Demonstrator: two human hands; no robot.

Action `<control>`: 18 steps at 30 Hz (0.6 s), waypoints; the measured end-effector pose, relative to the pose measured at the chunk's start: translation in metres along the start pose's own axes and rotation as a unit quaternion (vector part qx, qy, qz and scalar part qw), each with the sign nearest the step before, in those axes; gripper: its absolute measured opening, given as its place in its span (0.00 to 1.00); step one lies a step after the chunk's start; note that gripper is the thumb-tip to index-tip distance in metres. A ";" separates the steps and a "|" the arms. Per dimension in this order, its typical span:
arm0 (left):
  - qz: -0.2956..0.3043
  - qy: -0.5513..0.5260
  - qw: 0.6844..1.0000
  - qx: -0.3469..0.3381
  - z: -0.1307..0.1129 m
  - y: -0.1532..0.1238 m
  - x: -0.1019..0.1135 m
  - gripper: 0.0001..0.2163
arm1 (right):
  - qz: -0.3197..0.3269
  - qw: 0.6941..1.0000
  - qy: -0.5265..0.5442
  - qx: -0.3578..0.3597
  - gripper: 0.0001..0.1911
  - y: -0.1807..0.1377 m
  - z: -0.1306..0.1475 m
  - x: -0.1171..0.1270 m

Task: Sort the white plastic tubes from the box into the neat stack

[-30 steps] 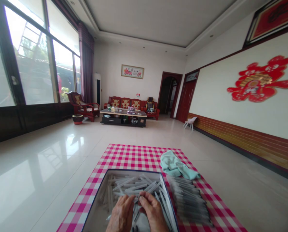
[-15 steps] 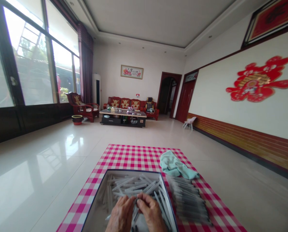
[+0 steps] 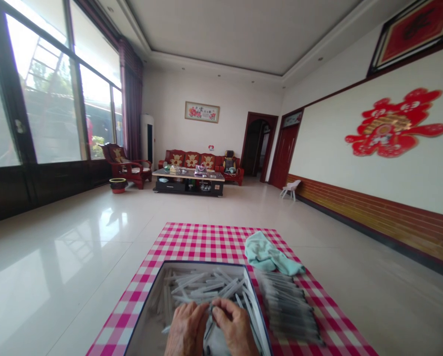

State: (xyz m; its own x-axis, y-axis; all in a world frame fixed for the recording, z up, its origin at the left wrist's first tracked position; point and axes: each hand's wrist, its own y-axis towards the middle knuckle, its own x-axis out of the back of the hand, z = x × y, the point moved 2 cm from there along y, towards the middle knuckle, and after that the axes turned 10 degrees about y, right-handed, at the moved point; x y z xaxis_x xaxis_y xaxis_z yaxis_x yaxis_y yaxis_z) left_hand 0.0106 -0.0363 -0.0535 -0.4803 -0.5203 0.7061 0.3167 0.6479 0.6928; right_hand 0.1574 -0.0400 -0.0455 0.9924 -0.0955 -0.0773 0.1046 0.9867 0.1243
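My left hand (image 3: 187, 329) and my right hand (image 3: 233, 329) sit close together over a dark-rimmed open box (image 3: 202, 263), at the bottom of the view. Their fingertips meet on a thin pen-like stick (image 3: 209, 330), which is mostly hidden by my fingers. The box holds a loose heap of pale, translucent plastic sticks (image 3: 202, 289). To its right, a neat row of dark-and-clear pen-like sticks (image 3: 286, 309) lies on a pink-and-white checked cloth (image 3: 191, 242). A crumpled pale green towel (image 3: 268, 254) lies beyond them.
The checked cloth lies on a glossy tiled floor, with bare tile on both sides. Far ahead stand a low coffee table (image 3: 187, 180) and a red wooden sofa (image 3: 191, 159). A small white stool (image 3: 291, 190) stands by the right wall.
My hands stay over the box, with their fingertips together on the stick. The whole view has shifted slightly as my head moved.
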 end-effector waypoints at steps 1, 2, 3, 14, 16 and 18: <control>-0.001 -0.004 1.000 0.003 -0.002 0.000 0.001 0.09 | 0.011 1.000 -0.011 0.005 0.14 -0.002 0.002 0.002; 0.000 -0.008 1.000 0.006 -0.004 0.000 0.001 0.09 | 0.024 0.999 -0.027 0.013 0.14 -0.003 0.005 0.005; 0.003 -0.012 1.000 0.006 -0.006 0.000 0.002 0.09 | 0.036 0.998 -0.048 0.024 0.13 -0.004 0.007 0.007; 0.018 -0.018 1.000 -0.014 -0.016 -0.003 0.001 0.10 | 0.003 0.960 -0.242 0.141 0.20 0.001 -0.003 0.008; 0.016 -0.016 1.000 -0.012 -0.016 -0.004 0.001 0.11 | 0.009 0.965 -0.228 0.132 0.17 -0.003 0.001 0.009; 0.027 -0.012 1.000 -0.010 -0.017 -0.004 0.002 0.10 | 0.031 0.966 -0.220 0.136 0.12 -0.008 0.008 0.011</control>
State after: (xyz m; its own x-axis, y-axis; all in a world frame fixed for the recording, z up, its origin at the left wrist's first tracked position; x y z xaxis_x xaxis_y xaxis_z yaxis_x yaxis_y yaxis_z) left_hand 0.0222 -0.0486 -0.0523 -0.4821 -0.4708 0.7388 0.3583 0.6636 0.6567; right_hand 0.1676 -0.0496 -0.0392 0.9226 -0.1433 0.3580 -0.0013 0.9272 0.3745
